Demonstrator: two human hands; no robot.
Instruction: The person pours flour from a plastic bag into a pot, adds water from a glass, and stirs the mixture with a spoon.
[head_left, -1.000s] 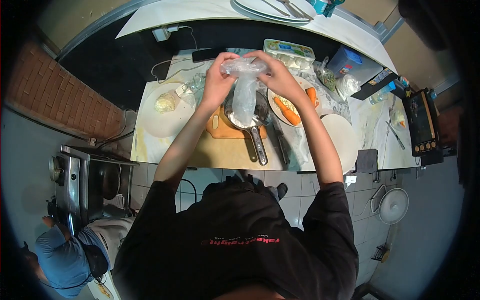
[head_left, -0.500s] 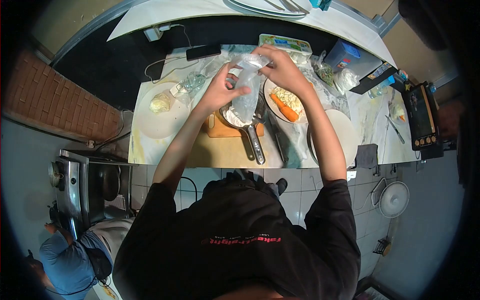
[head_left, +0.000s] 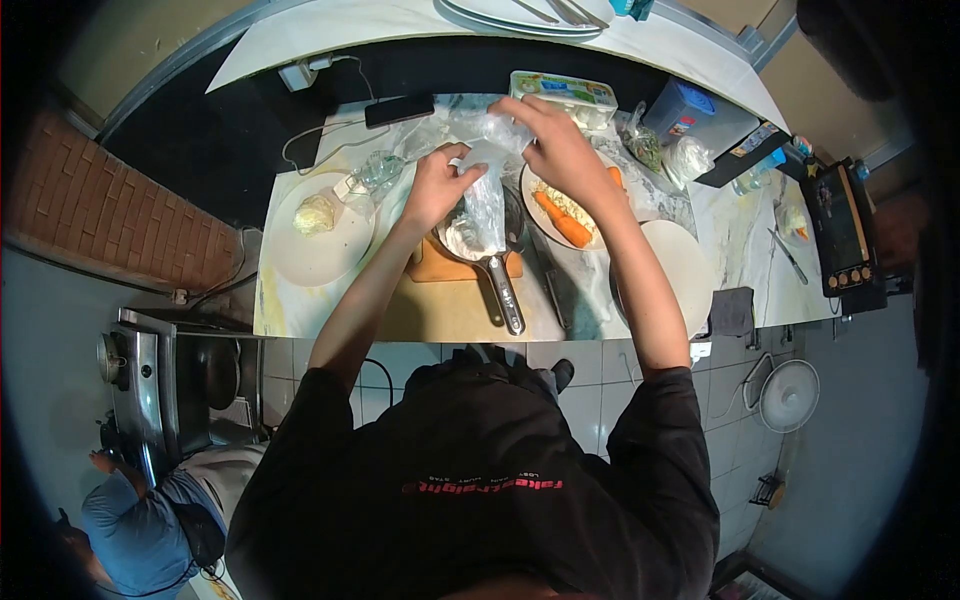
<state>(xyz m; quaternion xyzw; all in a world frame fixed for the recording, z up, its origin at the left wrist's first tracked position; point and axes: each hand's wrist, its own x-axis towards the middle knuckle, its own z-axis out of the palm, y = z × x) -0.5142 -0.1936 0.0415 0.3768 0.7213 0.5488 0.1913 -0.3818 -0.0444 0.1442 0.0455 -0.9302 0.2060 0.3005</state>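
Note:
A clear plastic bag (head_left: 486, 205) hangs between my two hands, its lower end over a black-handled pan (head_left: 505, 296). White powdery stuff (head_left: 462, 240) shows in the pan beside the bag. My left hand (head_left: 440, 186) pinches the bag's near left side between thumb and fingers. Higher up and to the right, my right hand (head_left: 556, 146) grips the bag's upper edge with bent fingers. Under the pan lies a wooden cutting board (head_left: 430, 268). Right of the pan, a plate (head_left: 532, 222) bears carrots (head_left: 566, 222) and pale chopped pieces.
A white plate (head_left: 300, 262) with a pale lump (head_left: 314, 214) stands left. A knife (head_left: 556, 290) lies right of the board, near another plate (head_left: 672, 270). Behind are a phone (head_left: 399, 110), an egg carton (head_left: 570, 95) and bagged greens (head_left: 644, 150). A person (head_left: 150, 520) is at lower left.
My left hand has closed onto the bag from a looser, more open pose. The bag's mouth has spread wider between my hands, and the right hand sits slightly further from the left.

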